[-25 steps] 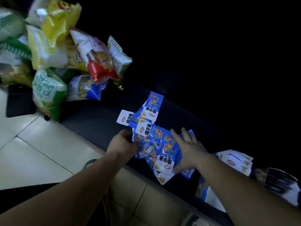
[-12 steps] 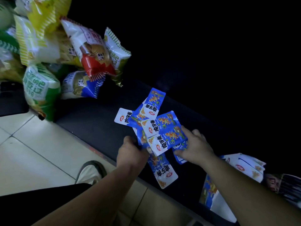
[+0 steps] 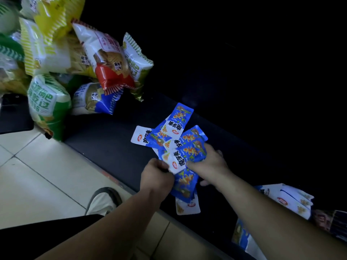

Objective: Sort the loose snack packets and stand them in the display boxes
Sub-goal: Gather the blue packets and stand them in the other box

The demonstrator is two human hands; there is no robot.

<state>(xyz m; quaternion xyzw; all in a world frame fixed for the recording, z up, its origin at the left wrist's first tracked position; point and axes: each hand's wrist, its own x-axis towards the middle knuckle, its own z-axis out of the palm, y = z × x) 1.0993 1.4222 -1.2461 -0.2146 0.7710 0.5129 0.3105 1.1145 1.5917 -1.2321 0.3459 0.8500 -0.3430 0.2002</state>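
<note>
Over a dark shelf point(image 3: 105, 139), left hand point(image 3: 156, 178) and right hand point(image 3: 210, 165) both curl tight round fanned blue snack packets point(image 3: 180, 145).

Left hand point(image 3: 156, 175) and right hand point(image 3: 208, 165) grip fanned bunch of small blue-and-white foil snack packets point(image 3: 180, 147) over dark low shelf point(image 3: 112, 141). More such packets stand in white-and-blue cardboard display box point(image 3: 289, 200) at right. Large puffed chip bags, yellow, green, red-white, blue point(image 3: 75, 59), piled upper left. Pale floor tiles point(image 3: 47, 175); white shoe point(image 3: 102, 201) below.
</note>
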